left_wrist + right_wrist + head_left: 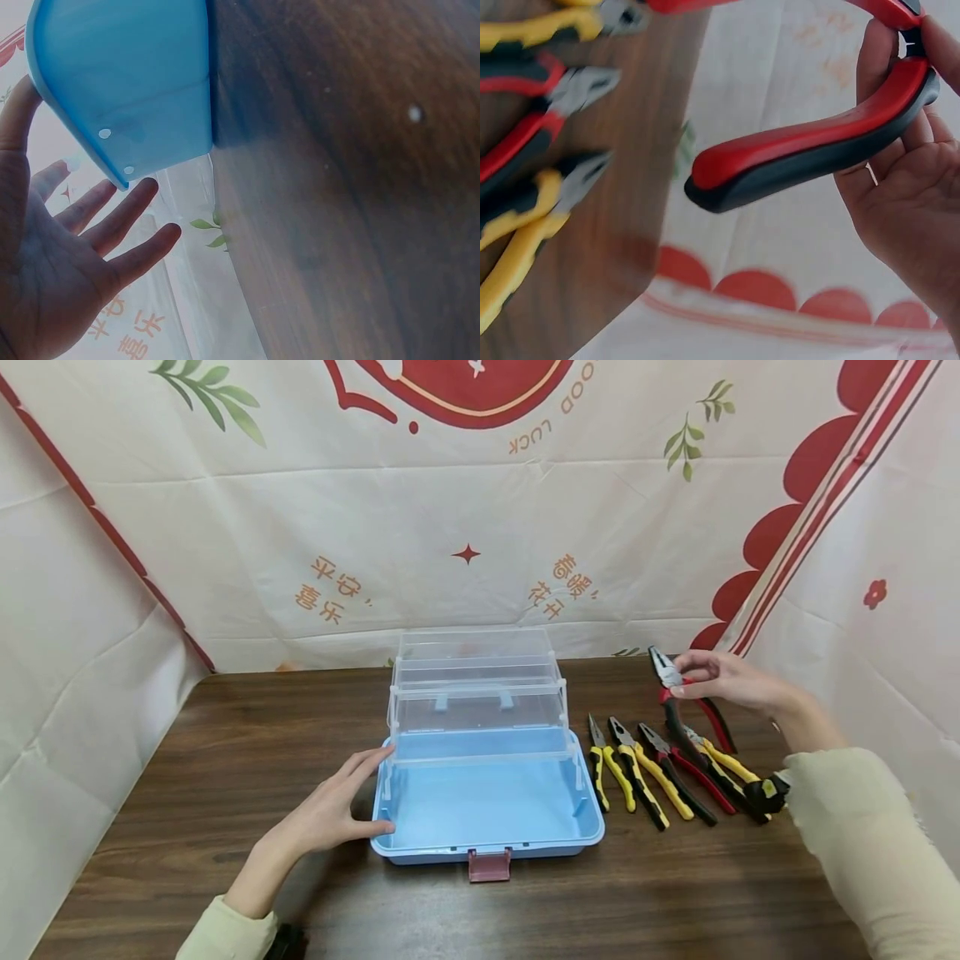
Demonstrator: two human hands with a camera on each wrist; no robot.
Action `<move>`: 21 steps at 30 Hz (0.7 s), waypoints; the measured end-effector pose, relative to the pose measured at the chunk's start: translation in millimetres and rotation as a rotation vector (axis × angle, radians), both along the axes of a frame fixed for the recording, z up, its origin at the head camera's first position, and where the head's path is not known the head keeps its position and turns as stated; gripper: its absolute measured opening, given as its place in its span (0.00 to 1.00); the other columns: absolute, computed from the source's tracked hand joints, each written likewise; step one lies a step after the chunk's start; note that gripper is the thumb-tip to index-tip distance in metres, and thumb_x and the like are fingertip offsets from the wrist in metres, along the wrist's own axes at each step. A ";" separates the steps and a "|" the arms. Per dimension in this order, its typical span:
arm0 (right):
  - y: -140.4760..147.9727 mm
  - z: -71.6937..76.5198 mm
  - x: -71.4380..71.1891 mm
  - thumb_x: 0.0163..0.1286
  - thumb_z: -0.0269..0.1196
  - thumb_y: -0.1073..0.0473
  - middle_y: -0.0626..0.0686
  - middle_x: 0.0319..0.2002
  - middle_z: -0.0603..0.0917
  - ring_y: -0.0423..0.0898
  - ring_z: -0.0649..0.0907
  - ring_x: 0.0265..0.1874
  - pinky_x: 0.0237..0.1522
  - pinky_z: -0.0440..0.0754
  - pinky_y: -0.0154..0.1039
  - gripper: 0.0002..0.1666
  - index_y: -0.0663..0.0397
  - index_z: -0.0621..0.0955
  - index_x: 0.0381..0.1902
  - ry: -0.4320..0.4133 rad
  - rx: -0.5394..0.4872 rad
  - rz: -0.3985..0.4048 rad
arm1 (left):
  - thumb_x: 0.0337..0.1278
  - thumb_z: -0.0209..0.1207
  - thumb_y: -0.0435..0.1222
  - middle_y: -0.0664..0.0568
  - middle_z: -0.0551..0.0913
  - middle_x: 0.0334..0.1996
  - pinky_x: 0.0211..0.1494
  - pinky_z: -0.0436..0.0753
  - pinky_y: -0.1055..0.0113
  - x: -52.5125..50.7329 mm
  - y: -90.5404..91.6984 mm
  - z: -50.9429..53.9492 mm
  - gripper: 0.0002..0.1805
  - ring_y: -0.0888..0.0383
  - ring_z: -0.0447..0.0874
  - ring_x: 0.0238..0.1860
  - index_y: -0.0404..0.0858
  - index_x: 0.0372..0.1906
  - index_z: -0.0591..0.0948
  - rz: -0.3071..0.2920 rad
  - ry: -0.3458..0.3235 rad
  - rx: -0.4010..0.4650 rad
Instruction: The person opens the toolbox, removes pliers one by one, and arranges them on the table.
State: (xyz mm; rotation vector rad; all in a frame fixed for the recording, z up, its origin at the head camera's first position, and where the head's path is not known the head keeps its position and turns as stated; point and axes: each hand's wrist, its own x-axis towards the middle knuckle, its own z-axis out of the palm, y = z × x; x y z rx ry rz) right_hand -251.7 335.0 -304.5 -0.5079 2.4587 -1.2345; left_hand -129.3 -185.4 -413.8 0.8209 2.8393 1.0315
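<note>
My left hand [330, 814] spreads its thumb and fingers along the left side of a light blue toolbox [483, 810], fingertips touching the rim. The toolbox stands unlatched, with its clear trays [480, 762] raised toward the back. In the left wrist view, the hand [60, 270] has extended fingers beside the box's blue outer wall [142, 82]. At the right, my right hand [731, 681] pinches red-and-black combination pliers [663, 668] near the pivot, above the table. Their jaws point up and their handles hang apart. One handle [802, 154] fills the middle of the right wrist view.
Right of the toolbox lie yellow-and-black needle-nose pliers [621, 782], yellow-and-black combination pliers [640, 783], red-and-black pliers [705, 781] and another yellow-handled pair [738, 766]. A pink latch [489, 866] hangs at the box's front. A printed white cloth [465, 510] rises behind the brown table [262, 735].
</note>
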 end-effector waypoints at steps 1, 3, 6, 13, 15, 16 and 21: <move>7.7 -2.8 0.8 0.61 0.59 0.61 0.54 0.36 0.77 0.45 0.74 0.37 0.38 0.69 0.39 0.14 0.61 0.69 0.43 0.000 0.001 -0.016 | 0.38 0.65 0.53 0.51 0.57 0.61 0.49 0.68 0.49 0.1 0.1 0.0 0.51 0.50 0.65 0.55 0.49 0.68 0.51 0.001 -0.001 0.000; 22.8 -8.1 3.0 0.62 0.58 0.60 0.52 0.37 0.77 0.41 0.74 0.39 0.39 0.69 0.37 0.15 0.58 0.68 0.44 -0.012 0.020 -0.060 | 0.38 0.65 0.53 0.51 0.57 0.61 0.49 0.68 0.49 0.5 0.3 0.1 0.51 0.50 0.65 0.55 0.49 0.68 0.51 0.000 -0.001 0.000; 44.9 -15.7 6.1 0.63 0.57 0.57 0.50 0.41 0.76 0.41 0.72 0.45 0.42 0.68 0.38 0.17 0.56 0.66 0.46 -0.029 0.083 -0.115 | 0.38 0.64 0.55 0.51 0.57 0.61 0.49 0.68 0.50 1.4 0.2 0.4 0.51 0.51 0.65 0.55 0.50 0.68 0.51 0.000 -0.002 0.000; 88.9 -31.1 10.2 0.64 0.55 0.56 0.62 0.51 0.65 0.50 0.67 0.49 0.45 0.65 0.53 0.17 0.55 0.65 0.48 -0.048 0.155 -0.173 | 0.37 0.62 0.58 0.51 0.57 0.61 0.49 0.68 0.49 2.6 0.3 1.8 0.51 0.50 0.64 0.55 0.50 0.68 0.50 0.001 -0.002 -0.001; 99.4 -33.6 10.8 0.64 0.54 0.57 0.57 0.47 0.69 0.42 0.70 0.43 0.42 0.68 0.48 0.15 0.51 0.66 0.47 -0.039 0.173 -0.176 | 0.38 0.62 0.58 0.51 0.57 0.61 0.49 0.68 0.49 2.9 0.2 1.8 0.51 0.51 0.64 0.56 0.50 0.68 0.50 0.000 0.000 0.000; 104.1 -34.7 11.0 0.64 0.54 0.57 0.53 0.45 0.71 0.38 0.71 0.40 0.40 0.69 0.45 0.13 0.50 0.67 0.46 -0.034 0.182 -0.177 | 0.37 0.62 0.58 0.51 0.57 0.61 0.49 0.68 0.49 3.1 0.1 1.8 0.51 0.51 0.64 0.55 0.50 0.68 0.50 0.000 0.001 0.000; 121.0 -38.2 14.1 0.65 0.52 0.57 0.47 0.36 0.76 0.32 0.70 0.36 0.37 0.70 0.41 0.09 0.46 0.68 0.44 -0.068 0.222 -0.162 | 0.37 0.61 0.59 0.51 0.57 0.61 0.49 0.68 0.49 4.0 -0.2 1.6 0.51 0.51 0.64 0.56 0.50 0.68 0.50 0.001 -0.001 -0.002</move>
